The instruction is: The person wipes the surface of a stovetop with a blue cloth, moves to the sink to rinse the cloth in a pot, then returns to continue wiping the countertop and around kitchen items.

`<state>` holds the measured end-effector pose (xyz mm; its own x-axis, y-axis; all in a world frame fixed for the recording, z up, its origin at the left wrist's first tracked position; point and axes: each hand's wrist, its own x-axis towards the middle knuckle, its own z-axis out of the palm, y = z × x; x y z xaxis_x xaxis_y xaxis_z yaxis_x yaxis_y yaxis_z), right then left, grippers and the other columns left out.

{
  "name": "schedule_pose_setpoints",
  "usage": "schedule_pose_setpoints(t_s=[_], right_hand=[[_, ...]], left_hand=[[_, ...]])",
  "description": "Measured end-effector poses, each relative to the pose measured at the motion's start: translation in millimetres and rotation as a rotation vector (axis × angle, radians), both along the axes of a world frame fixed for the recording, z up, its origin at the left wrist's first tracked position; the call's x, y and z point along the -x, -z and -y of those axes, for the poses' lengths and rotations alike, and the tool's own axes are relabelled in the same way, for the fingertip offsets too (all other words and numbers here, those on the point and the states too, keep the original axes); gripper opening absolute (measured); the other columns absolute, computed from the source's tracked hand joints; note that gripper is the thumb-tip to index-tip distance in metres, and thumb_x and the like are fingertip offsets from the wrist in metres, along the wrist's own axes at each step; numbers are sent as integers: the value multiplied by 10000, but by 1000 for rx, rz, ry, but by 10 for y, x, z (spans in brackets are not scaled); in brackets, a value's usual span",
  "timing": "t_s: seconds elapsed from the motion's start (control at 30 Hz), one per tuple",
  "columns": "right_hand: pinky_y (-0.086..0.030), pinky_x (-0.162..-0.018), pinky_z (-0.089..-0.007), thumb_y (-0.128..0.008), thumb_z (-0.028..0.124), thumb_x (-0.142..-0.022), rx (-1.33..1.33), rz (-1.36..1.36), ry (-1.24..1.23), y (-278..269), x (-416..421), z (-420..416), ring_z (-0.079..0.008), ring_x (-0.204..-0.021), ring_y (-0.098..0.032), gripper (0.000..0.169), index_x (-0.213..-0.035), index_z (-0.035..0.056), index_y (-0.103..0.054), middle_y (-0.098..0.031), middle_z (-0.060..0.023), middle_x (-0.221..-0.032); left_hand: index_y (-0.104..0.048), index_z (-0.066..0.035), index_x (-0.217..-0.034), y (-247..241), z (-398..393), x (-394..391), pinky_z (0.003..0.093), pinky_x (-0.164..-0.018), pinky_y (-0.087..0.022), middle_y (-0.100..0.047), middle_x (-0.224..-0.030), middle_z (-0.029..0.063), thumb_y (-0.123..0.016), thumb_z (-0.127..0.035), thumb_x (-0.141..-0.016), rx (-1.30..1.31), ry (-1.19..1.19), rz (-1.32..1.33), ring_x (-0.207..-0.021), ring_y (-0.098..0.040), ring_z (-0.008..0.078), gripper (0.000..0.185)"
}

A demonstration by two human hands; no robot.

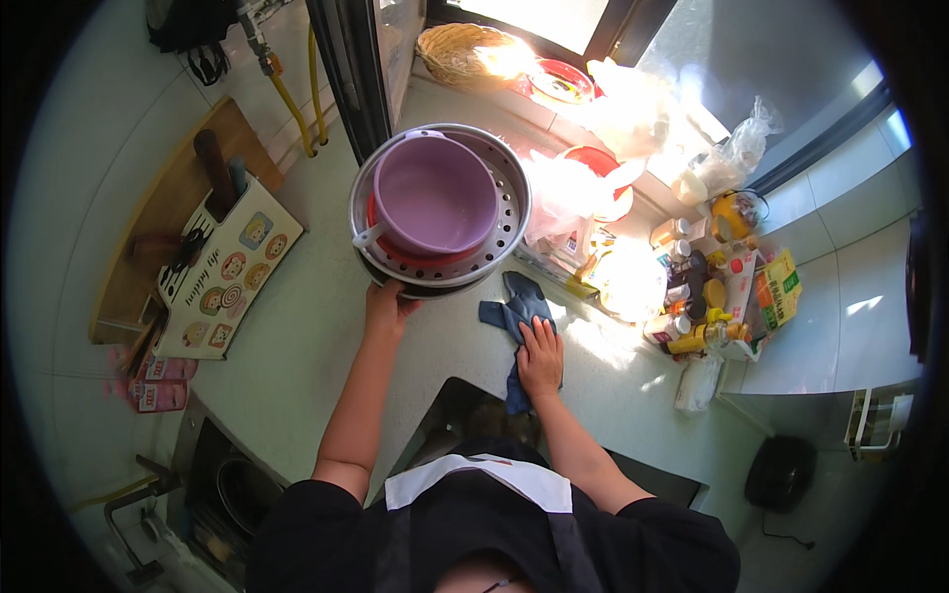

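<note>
My left hand (388, 311) grips the near edge of a stack of cookware at its lower side. The stack has a perforated metal steamer (510, 222) over a darker pan rim (463, 289). Inside the steamer sits a purple pot-shaped bowl (437, 193) with small side grips, and a red rim (415, 258) shows beneath it. My right hand (541, 357) lies with its palm down and fingers slightly spread on a crumpled blue cloth (528, 300). The cloth rests on the pale countertop (296, 311), to the right of the stack.
A knife holder with cartoon stickers (245, 278) and a wooden board (141, 244) stand at left. Several seasoning jars (675, 244) and bottles crowd the right side. A wicker basket (471, 55) sits by the sunlit window. A stove (237, 489) is at lower left.
</note>
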<state>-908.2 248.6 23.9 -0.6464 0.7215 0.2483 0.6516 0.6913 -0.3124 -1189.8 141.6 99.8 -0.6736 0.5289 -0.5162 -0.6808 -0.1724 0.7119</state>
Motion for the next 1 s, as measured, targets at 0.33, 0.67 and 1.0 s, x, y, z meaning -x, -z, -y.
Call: schedule_pose_setpoints(t_s=[0.33,0.67,1.0], right_hand=[[-323,-1041,-461,-588,137,-778,15,-25,-11,-70,39,-78,-271,-1279,-434,456,-1231,189,-578,-506,-71,-1348],[-326,-1042,-447,-580,130,-783,9,-31,-17,-108,44,-128,-265,-1267,-445,430,-1210,180,-593,-521,-69,-1326],[-315,-1054,-449,-570,144,-815,-48,-20,-32,-25,62,-190,-272,-1286,-419,442,-1255,181,-556,-499,-73,-1342]], left_hand=[[-484,-26,-1167,283,-1028,390,286,-483,-582,-641,-904,104,-518,-57,-822,-46,64,19,-670,-655,208,348],[-375,-43,-1234,575,-1624,561,352,-594,-599,-585,-1064,152,-594,-92,-875,-168,89,14,-749,-647,278,423],[-411,-41,-1289,574,-683,-47,353,-762,-537,-510,-1175,104,-582,-115,-907,-40,-175,-79,-909,-606,236,425]])
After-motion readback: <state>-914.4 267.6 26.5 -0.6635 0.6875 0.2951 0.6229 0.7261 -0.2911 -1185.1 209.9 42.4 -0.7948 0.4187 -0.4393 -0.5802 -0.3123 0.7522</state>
